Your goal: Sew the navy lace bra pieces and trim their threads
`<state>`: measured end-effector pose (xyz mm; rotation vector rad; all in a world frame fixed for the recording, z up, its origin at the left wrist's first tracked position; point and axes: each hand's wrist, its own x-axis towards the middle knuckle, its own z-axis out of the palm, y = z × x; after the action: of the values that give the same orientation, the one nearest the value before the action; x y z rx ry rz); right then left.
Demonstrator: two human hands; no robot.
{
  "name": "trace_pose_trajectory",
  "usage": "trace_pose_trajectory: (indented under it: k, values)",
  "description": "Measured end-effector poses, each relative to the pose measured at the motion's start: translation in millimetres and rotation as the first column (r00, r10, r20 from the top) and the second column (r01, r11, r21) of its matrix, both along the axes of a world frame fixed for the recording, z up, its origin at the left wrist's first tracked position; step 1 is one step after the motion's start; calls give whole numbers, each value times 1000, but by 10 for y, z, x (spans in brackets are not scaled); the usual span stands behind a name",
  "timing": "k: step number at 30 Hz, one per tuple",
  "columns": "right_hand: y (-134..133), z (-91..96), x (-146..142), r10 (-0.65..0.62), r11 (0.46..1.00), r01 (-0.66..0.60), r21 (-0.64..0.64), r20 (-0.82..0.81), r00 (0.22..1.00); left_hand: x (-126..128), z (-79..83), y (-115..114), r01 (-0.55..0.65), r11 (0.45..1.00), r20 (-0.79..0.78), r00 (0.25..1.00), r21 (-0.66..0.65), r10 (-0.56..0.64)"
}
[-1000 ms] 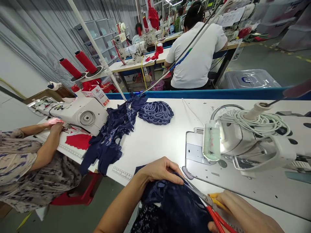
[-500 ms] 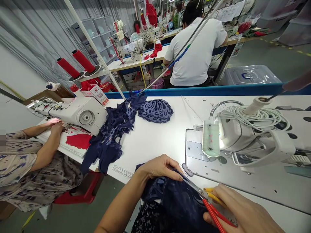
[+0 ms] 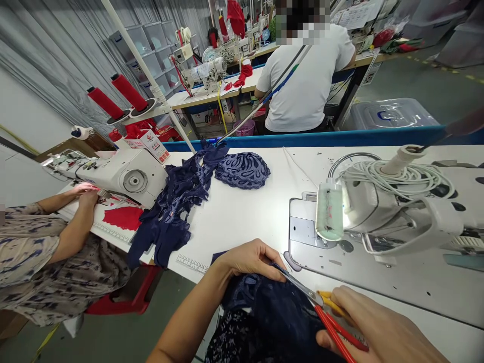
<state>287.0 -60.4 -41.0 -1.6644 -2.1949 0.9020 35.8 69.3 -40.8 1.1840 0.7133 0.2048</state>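
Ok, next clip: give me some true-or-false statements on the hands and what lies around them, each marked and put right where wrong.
1. The right hand holds scissors. True.
2. The scissors' handles are blue. False: they are red and yellow.
3. The left hand grips navy cloth. True.
4. The red spools stand on the floor. False: they sit up on a thread stand.
5. The patterned piece lies on the table beside the navy pile. True.
6. The person ahead wears a red top. False: it is white.
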Motion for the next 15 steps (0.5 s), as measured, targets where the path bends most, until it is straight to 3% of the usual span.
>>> trace_pose_trajectory:
  k: [8, 15]
  values:
    - [80, 32, -103, 8, 987, -6, -163, 13, 1000, -8, 38, -1, 29, 1000, 24, 999, 7, -29]
    - [37, 58, -23, -4, 943, -21, -331, -75, 997, -16, 44, -11, 63, 998, 18, 998, 8, -63]
